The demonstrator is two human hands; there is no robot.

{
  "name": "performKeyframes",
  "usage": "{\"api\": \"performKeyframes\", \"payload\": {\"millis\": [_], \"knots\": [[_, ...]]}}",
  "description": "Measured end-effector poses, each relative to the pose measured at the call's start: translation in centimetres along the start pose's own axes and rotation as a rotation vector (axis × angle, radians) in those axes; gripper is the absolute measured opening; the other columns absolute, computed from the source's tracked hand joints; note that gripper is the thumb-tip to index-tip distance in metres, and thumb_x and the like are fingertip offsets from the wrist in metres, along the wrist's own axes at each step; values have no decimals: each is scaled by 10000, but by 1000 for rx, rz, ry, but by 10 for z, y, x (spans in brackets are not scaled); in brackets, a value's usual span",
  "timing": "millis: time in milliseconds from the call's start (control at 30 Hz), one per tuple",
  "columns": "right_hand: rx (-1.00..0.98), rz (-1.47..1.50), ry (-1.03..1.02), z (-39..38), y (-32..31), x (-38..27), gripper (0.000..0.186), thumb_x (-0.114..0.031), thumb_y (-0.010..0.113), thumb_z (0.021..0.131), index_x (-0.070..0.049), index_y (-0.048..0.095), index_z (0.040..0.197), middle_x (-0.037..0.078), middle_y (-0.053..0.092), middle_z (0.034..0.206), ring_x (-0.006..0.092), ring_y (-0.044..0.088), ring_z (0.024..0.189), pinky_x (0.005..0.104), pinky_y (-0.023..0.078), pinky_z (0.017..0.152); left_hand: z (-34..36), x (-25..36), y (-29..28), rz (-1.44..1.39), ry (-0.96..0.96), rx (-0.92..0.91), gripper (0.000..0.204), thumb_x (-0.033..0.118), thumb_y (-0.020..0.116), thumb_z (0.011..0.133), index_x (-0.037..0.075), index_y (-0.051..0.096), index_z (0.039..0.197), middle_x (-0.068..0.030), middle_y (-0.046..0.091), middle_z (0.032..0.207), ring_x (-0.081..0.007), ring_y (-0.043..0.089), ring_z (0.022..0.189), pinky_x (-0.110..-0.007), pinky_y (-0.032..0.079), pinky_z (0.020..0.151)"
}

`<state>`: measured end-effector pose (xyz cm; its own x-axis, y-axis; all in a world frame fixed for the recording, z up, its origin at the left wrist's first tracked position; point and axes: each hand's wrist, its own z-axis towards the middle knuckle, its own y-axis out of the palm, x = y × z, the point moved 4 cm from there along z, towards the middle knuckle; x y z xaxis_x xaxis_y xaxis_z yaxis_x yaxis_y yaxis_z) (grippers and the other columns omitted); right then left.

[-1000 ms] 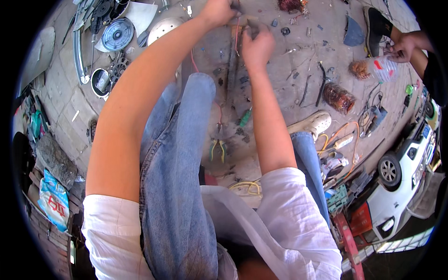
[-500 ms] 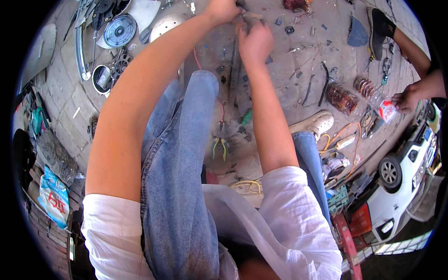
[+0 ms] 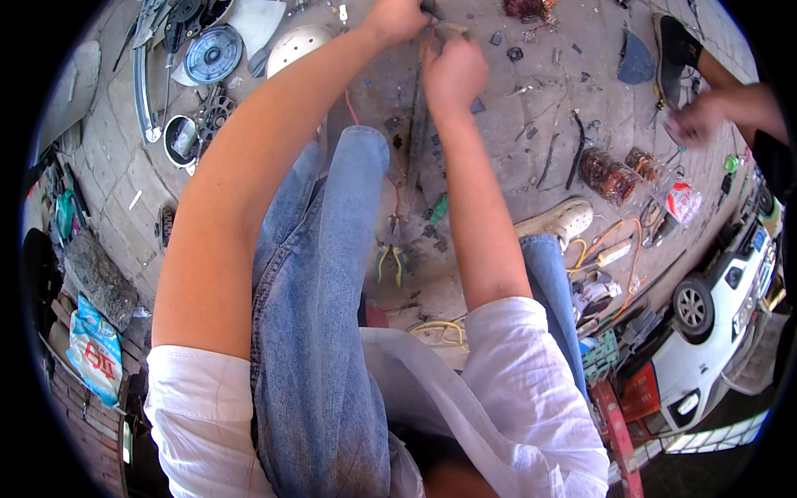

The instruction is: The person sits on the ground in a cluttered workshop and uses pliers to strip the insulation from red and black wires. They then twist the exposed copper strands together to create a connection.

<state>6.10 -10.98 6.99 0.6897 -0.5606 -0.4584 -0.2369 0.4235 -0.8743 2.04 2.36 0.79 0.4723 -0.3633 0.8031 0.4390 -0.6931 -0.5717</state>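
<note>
A small tan strip (image 3: 451, 28) sits near twelve o'clock, its long axis roughly nine to three, between the person's hands. The right hand (image 3: 455, 73) is nearer, fingers curled up close beneath it from six; the left hand (image 3: 398, 21) points in from nine (how tightly either set of fingers closes, or grips it, cannot be told).

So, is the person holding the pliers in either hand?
No, the pliers lie on the ground, apart from both the left hand and the right hand.
</note>
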Motion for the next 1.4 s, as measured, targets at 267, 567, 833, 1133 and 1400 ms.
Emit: {"api": "performKeyframes", "payload": {"millis": [267,567,833,1133,1400], "knots": [[79,183,42,-12,6,-1,217,-144,639,809,-21,695,979,198,656,896,396,607,868,463,491,742,-10,4,-7,4,-81,15,197,108,613,727,44,728,874,-214,676,796,-347,673,724,-423,532,695],[74,188,25,-13,8,-5,226,-124,638,812,-12,686,1002,197,658,916,393,594,889,462,483,768,-10,6,-6,14,-122,14,195,118,605,718,41,727,849,-220,672,792,-360,675,745,-440,538,708],[106,200,5,-13,10,-1,178,-135,646,818,13,668,914,191,655,908,398,591,877,463,481,756,-9,9,-5,48,-83,27,188,127,612,712,47,729,835,-220,669,785,-367,672,738,-442,542,698],[40,41,33,-4,6,-4,157,-154,675,789,-2,694,822,190,655,777,401,610,761,475,493,683,-16,15,-8,-154,-202,6,168,69,588,727,37,730,812,-151,685,687,-254,682,602,-383,551,635],[29,26,42,-4,5,-8,207,-186,663,815,17,689,784,221,649,758,415,619,760,485,494,680,-14,8,-4,-33,-159,72,165,76,597,712,57,736,800,-156,681,692,-280,685,638,-392,555,662]]}}
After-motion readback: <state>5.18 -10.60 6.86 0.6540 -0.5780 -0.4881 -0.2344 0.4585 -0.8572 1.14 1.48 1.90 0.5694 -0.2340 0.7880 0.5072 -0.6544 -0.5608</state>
